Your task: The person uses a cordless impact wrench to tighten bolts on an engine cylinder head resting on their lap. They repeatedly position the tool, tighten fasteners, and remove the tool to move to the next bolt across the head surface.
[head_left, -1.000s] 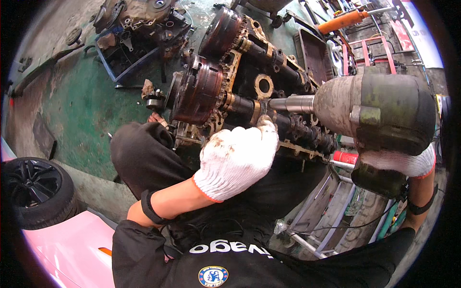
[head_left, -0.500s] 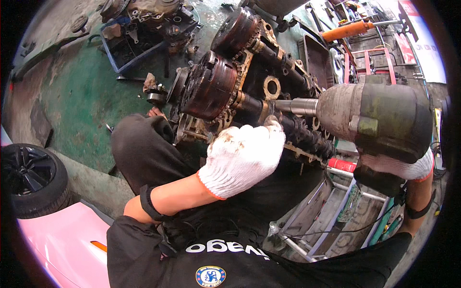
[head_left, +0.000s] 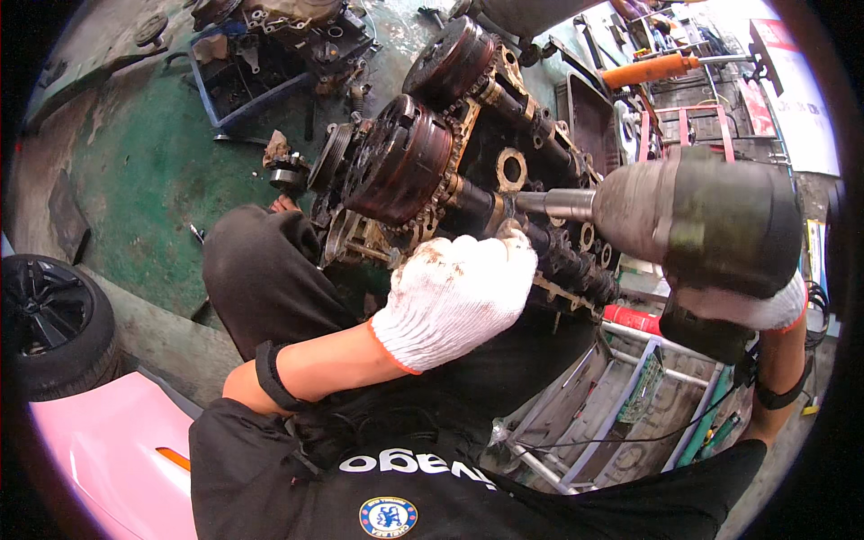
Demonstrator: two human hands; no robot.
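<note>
My right hand (head_left: 740, 306), in a white knit glove, grips the handle of a large worn impact wrench (head_left: 729, 216). The wrench lies roughly level, its long socket (head_left: 562, 203) pointing left at a camshaft (head_left: 475, 200) on an oily engine cylinder head (head_left: 468, 157). Just below the socket's tip, my gloved left hand (head_left: 461, 286) is closed, thumb and forefinger pinched against the engine; what they hold, if anything, is hidden. Two dark round cam gears (head_left: 396, 162) stand at the engine's left end.
A blue crate (head_left: 216, 108) of greasy parts sits on the green floor at far left. Beside me are a wheel (head_left: 54, 315) and a pink car panel (head_left: 108, 450). An orange cylinder (head_left: 652, 70) lies at far right; a metal frame (head_left: 621, 396) stands nearer.
The view has shifted slightly. Both hands keep nearly the same places, with the socket still at the camshaft. The wrench body looks more blurred now.
</note>
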